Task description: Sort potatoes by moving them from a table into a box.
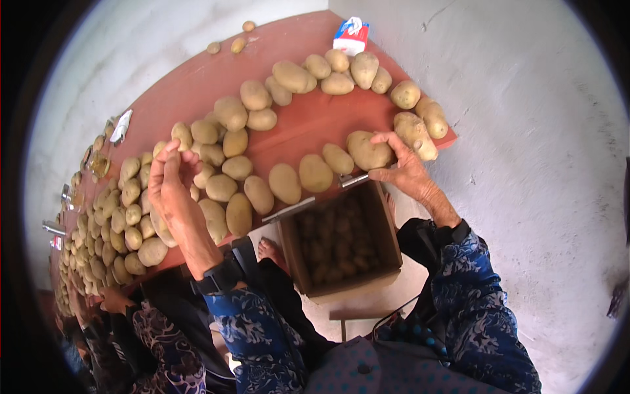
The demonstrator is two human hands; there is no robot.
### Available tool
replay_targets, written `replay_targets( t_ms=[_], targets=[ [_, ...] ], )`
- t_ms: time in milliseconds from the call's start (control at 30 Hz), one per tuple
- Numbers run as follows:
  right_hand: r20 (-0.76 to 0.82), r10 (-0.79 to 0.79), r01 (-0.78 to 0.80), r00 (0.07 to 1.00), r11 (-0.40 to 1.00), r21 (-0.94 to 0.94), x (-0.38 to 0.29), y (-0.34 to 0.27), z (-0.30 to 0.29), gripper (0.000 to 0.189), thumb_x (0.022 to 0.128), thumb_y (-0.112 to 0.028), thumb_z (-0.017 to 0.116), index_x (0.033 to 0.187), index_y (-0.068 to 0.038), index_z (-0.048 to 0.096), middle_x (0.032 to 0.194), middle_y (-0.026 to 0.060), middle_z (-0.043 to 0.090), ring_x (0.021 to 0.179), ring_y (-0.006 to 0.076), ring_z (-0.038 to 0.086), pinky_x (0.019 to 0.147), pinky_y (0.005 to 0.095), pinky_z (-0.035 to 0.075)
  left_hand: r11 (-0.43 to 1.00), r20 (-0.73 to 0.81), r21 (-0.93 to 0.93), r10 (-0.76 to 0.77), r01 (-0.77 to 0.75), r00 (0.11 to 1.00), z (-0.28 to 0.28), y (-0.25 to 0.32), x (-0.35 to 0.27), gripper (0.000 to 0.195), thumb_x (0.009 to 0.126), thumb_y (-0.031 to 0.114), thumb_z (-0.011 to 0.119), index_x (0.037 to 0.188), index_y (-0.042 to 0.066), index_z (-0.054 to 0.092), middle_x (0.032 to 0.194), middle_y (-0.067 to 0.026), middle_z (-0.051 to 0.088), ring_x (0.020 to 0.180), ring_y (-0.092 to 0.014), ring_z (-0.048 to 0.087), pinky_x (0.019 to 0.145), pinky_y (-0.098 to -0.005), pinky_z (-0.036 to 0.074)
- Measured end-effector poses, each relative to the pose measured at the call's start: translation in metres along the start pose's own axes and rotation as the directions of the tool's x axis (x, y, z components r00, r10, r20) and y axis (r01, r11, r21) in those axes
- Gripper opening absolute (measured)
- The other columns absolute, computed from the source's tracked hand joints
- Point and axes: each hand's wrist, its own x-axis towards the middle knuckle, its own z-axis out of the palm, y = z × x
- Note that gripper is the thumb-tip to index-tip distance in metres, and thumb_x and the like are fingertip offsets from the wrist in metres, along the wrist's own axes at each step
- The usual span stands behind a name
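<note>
My right hand [411,172] is at the right part of the red table [315,115], its thumb and fingers around the end of a large potato [366,150] that lies near the table edge. A knobbly potato [413,133] is just beyond those fingers. Raised over the potatoes at the left is my left hand [174,189], its fingers bent and close together; whether anything small is between them cannot be told. Below it and to its right lie several potatoes, among them one at the table's edge [239,214]. A row of potatoes [315,173] runs between my hands.
An open cardboard box [393,246] holding potatoes stands below the table edge, between my legs. A tissue pack [351,37] is at the back corner. Further left are a large spread of potatoes [118,219], glass jars [74,197] and other people's hands [115,299]. A wall bounds the right.
</note>
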Motion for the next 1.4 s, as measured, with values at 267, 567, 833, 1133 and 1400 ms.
replay_targets(
  t_ms=[267,567,833,1133,1400],
  targets=[
    [-0.259,-0.061,0.079,0.964,0.995,0.059,0.000,0.014,0.000,0.055,0.081,-0.011,0.071,0.130,-0.008,0.047,0.125,0.0112,0.053,0.120,0.0231,0.049,0.103,0.0357,0.039,0.997,0.024,0.074,-0.016,0.014,1.000,-0.002,0.003,0.010,0.023,0.094,0.015,0.055,0.110,0.000,0.063,0.087,-0.0084,0.066,0.082,-0.018,0.064,0.075,-0.0286,0.052],
    [-0.123,-0.494,0.465,0.861,0.861,-0.204,-0.047,-0.033,0.025,0.026,0.073,-0.007,0.075,0.095,-0.002,0.062,0.073,0.0070,0.062,0.065,0.0213,0.060,0.067,0.0359,0.049,0.997,0.007,0.070,-0.018,0.017,1.000,0.002,-0.004,0.005,0.023,0.094,0.012,0.054,0.110,-0.002,0.063,0.089,-0.0107,0.066,0.084,-0.019,0.064,0.077,-0.0300,0.053],
    [0.423,0.020,0.130,0.906,0.937,-0.323,-0.044,0.048,0.087,0.029,0.080,-0.015,0.067,0.106,-0.005,0.060,0.076,0.0111,0.066,0.071,0.0335,0.063,0.067,0.0387,0.050,0.999,0.018,0.028,0.020,-0.020,1.000,-0.007,-0.001,0.013,0.019,0.091,0.010,0.056,0.103,-0.002,0.066,0.084,-0.0101,0.068,0.077,-0.015,0.066,0.067,-0.0254,0.055],
    [0.619,0.136,0.348,0.774,0.726,-0.593,-0.023,0.151,0.153,0.025,0.085,-0.023,0.052,0.099,-0.005,0.062,0.097,0.0183,0.066,0.091,0.0330,0.063,0.080,0.0432,0.050,1.000,-0.003,-0.018,-0.011,0.011,1.000,-0.007,-0.002,0.014,0.020,0.092,0.011,0.057,0.104,-0.001,0.066,0.083,-0.0088,0.067,0.077,-0.016,0.065,0.069,-0.0258,0.053],
    [0.378,0.080,0.223,0.923,0.687,-0.692,-0.013,0.183,0.255,0.027,0.086,-0.020,0.050,0.102,-0.003,0.063,0.100,0.0196,0.065,0.093,0.0349,0.061,0.086,0.0443,0.047,1.000,-0.007,0.029,0.002,-0.002,1.000,-0.043,0.001,0.021,0.021,0.092,0.016,0.060,0.108,0.003,0.065,0.084,-0.0032,0.065,0.080,-0.011,0.063,0.072,-0.0243,0.050]
  ],
)
